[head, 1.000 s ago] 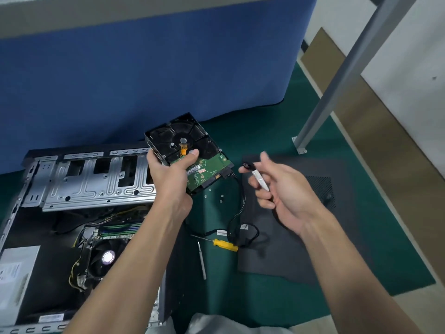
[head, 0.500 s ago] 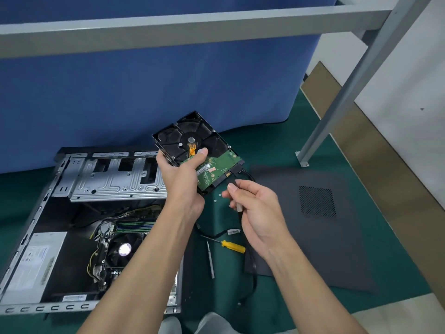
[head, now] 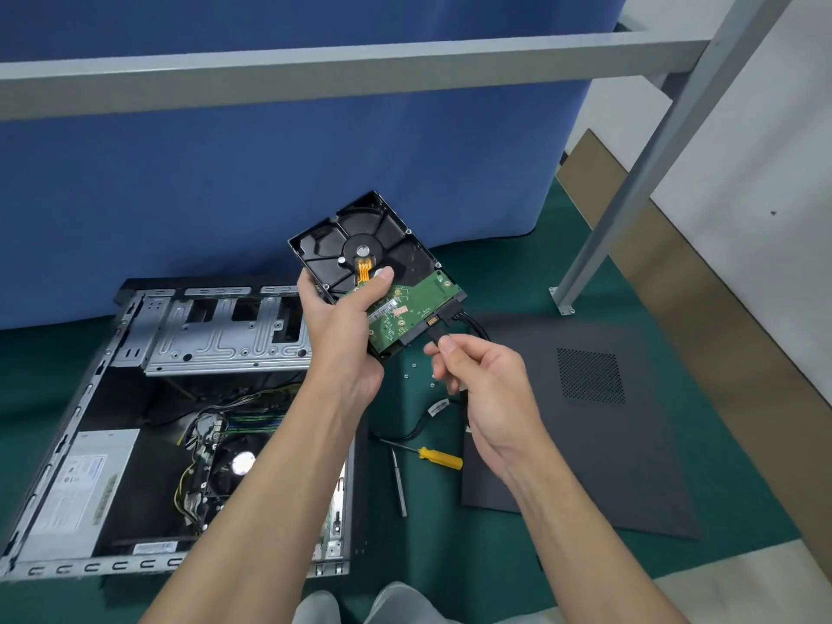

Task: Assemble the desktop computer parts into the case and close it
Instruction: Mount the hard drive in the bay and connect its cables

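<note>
The left hand [head: 346,335] grips a hard drive [head: 378,268] held up in the air, circuit board facing the camera, thumb pressed on the green board and fingers wrapped round the drive's left edge. The drive is tilted, its connector edge pointing down and to the right. A black plug with several wires is already seated at the right end of that edge. The right hand [head: 486,389] is closed on a second black connector [head: 436,333], pinched between thumb and forefinger, with its tip at the drive's connector edge just left of the seated plug; whether it is fully in cannot be told. Its cable [head: 432,414] runs down behind the right hand and along the mat.

Below and to the left lies the open case [head: 135,398] on its side on the green mat [head: 450,556]. Inside it show a grey drive cage [head: 216,340] at the far side, a power supply [head: 76,484] at the near left, and a cooler fan [head: 238,461] with yellow and black wires beside it. To the right of the case, on the mat, lie a yellow-handled screwdriver [head: 432,457] and a slim grey tool [head: 398,481], near each other. A few small screws [head: 407,376] sit on the mat under the drive. Further right lies the dark side panel [head: 630,443], flat, with a perforated vent patch. A blue partition [head: 270,195] stands behind, and a grey metal frame [head: 315,78] crosses the top of the view.
</note>
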### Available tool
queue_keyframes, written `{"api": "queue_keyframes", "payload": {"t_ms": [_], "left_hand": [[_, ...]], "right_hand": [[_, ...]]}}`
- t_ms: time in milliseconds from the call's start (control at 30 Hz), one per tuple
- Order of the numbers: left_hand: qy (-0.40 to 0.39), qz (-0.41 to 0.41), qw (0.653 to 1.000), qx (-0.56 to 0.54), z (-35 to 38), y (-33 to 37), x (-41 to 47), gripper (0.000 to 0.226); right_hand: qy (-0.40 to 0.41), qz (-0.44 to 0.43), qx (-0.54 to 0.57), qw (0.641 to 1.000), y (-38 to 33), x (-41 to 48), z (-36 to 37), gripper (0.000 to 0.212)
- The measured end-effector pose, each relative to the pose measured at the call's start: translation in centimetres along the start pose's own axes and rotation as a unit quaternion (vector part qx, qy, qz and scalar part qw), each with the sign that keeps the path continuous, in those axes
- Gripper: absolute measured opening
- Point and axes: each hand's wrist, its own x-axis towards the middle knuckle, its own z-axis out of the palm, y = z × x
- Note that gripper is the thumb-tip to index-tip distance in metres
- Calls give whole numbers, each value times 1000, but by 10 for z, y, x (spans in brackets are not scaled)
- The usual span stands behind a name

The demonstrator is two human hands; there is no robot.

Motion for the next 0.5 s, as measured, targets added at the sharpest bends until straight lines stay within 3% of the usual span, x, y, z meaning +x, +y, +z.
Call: {"api": "queue_keyframes", "payload": {"t_ms": [500], "left_hand": [[-10, 9, 1000, -5, -1, 1, -6, 71]], "right_hand": [[51, -49, 0, 997, 1, -4, 6, 23]]}}
